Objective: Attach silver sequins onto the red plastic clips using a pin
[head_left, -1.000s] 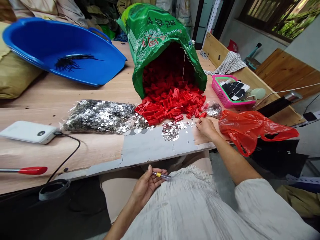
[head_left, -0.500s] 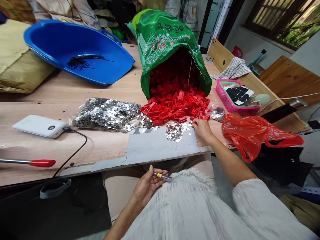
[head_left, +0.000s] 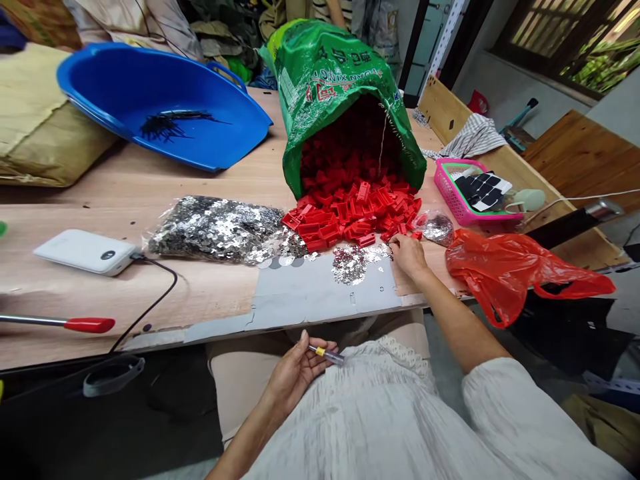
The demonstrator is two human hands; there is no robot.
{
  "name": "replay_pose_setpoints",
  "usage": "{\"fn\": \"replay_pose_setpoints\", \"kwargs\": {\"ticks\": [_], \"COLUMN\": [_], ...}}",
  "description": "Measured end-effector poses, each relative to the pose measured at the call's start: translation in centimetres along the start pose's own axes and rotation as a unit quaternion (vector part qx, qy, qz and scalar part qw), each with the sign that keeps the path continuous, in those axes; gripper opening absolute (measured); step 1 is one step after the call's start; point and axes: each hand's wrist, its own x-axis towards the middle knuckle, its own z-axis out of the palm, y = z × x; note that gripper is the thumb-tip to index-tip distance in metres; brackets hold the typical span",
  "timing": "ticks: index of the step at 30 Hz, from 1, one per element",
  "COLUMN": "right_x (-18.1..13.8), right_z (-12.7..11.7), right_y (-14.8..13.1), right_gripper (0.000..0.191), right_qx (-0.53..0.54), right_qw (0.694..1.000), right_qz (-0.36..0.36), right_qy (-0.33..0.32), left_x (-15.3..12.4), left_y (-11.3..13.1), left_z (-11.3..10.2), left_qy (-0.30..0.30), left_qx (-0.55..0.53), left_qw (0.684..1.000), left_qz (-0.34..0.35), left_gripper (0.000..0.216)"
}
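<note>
My left hand (head_left: 295, 370) is in front of my lap, below the table edge. Its fingers curl around a slim pen-like tool (head_left: 327, 355) with a yellow band and a clear, dark-tinted end. On the table my right hand (head_left: 409, 255) has its fingertips pinched at the right edge of a pile of small flat silver metal pieces (head_left: 350, 265). Whatever is between those fingertips is too small to make out. Just behind them, red plastic parts (head_left: 345, 217) spill from a green woven sack (head_left: 345, 73) lying on its side.
A clear bag of silver pieces (head_left: 215, 230) lies left of the pile, near a white power bank (head_left: 85, 252) with a cable. Behind is a blue scoop-shaped basin (head_left: 200, 147). To the right are a pink basket (head_left: 450, 197) and a red plastic bag (head_left: 500, 267). A red-handled lever (head_left: 90, 325) sticks in from the left.
My right hand stays at the pile's edge with only a slight shift of its fingers. The left hand keeps its hold on the tool. The whole view has moved slightly.
</note>
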Motion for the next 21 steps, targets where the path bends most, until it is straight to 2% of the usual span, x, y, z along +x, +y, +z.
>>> {"fn": "replay_pose_setpoints", "kwargs": {"ticks": [7,15,17,21], "right_x": [1.0,0.0,-0.1,0.2], "right_z": [0.2,-0.2,-0.1,0.9], "right_y": [-0.6,-0.5,-0.2,0.4], "right_gripper": [0.017,0.011,0.013,0.021], "right_qx": [0.02,0.057,0.051,0.018], "right_qw": [0.999,0.985,0.985,0.992], "right_qz": [-0.027,-0.146,-0.158,-0.128], "right_qy": [-0.032,-0.068,-0.053,0.008], "left_x": [0.0,-0.1,0.0,-0.2], "left_y": [0.0,0.1,0.1,0.1], "left_z": [0.0,0.1,0.1,0.3], "left_qy": [0.003,0.008,0.01,0.008], "left_qx": [-0.002,0.002,0.004,0.009], "left_qw": [1.0,1.0,1.0,1.0], "left_qz": [0.003,0.002,0.002,0.0], "left_gripper": [0.037,0.038,0.037,0.038]}}
